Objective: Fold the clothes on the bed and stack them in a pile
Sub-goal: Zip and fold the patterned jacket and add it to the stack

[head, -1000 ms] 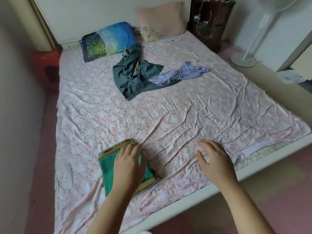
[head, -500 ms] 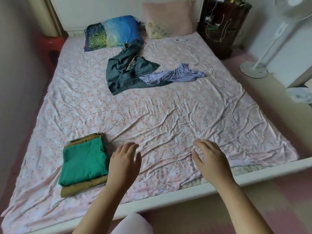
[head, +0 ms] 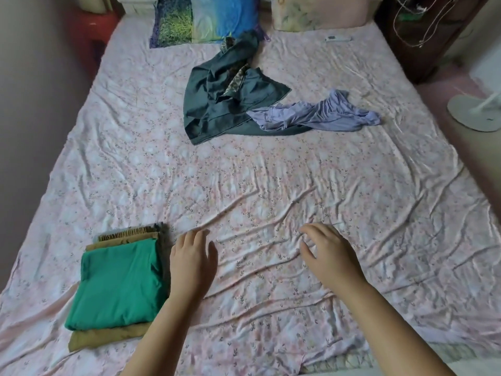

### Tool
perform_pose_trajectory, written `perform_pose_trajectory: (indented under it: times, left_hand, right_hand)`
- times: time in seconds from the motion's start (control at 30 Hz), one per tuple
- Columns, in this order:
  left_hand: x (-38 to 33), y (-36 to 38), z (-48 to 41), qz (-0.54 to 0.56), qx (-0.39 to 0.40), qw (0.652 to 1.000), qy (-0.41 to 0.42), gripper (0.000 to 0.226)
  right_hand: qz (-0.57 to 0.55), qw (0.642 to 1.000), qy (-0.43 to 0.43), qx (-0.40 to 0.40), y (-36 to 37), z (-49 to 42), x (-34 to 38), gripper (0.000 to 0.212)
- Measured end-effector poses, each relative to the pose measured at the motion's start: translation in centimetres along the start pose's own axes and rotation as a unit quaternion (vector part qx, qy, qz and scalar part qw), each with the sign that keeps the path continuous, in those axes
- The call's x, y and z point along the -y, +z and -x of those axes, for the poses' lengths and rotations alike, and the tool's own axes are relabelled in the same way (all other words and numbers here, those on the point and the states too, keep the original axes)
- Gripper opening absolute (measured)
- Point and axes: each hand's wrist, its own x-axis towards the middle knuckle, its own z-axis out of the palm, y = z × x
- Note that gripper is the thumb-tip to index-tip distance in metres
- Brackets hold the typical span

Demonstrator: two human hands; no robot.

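A big bed (head: pixel 271 185) fills the view. It has a pink sheet with tiny flowers, and the sheet is full of wrinkles.

Near the front left of the bed sits a small pile (head: pixel 119 289) of folded clothes. The green piece (head: pixel 119 280) is on top. A tan piece (head: pixel 108 336) sticks out under it at the front, and more tan folds show at the back.

The left hand (head: pixel 193 263) is just beside the pile, on its right side. It lies palm down over the sheet with the fingers spread a bit. Its grip is loose and holds nothing. The right hand (head: pixel 329 256) is farther right, also over the sheet. Its fingers are bent a little and apart, and it holds nothing too.

Far up the bed lie clothes that are not folded. A dark teal piece (head: pixel 217 104) is all bunched up. A light purple piece (head: pixel 317 115) lies on its right edge and touches it.

At the head of the bed are a blue and green pillow (head: pixel 203 20) and a pink pillow (head: pixel 317 12). A small white remote (head: pixel 337 38) lies near the pink one.
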Motion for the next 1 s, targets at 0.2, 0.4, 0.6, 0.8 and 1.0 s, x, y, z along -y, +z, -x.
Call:
perform_pose_trajectory:
  times: [0.2, 0.4, 0.6, 0.8, 1.0]
  left_hand:
    - [4.2, 10.2, -9.3, -0.014, -0.005, 0.998, -0.065, 0.038]
    - [10.4, 22.4, -19.5, -0.034, 0.005, 0.995, -0.088, 0.029]
    - [16.6, 29.1, -28.4, -0.035, -0.026, 0.991, -0.128, 0.05]
    - [19.9, 33.3, -29.4, -0.063, -0.08, 0.988, -0.117, 0.054]
    - [20.2, 34.1, -29.8, -0.05, -0.13, 0.984, -0.111, 0.049]
  right_hand:
    - [-0.002, 0.996, -0.075, 0.057, 10.1, -13.4, -2.6, 0.023]
    - [-0.007, 0.991, -0.095, 0.09, 21.7, -25.4, -4.8, 0.029]
    - [-0.009, 0.983, -0.14, 0.116, 29.3, -34.8, -5.4, 0.038]
    - [-0.006, 0.978, -0.187, 0.089, 34.9, -43.7, -4.6, 0.04]
    - [0.006, 0.978, -0.208, -0.031, 39.5, -52.4, -3.0, 0.037]
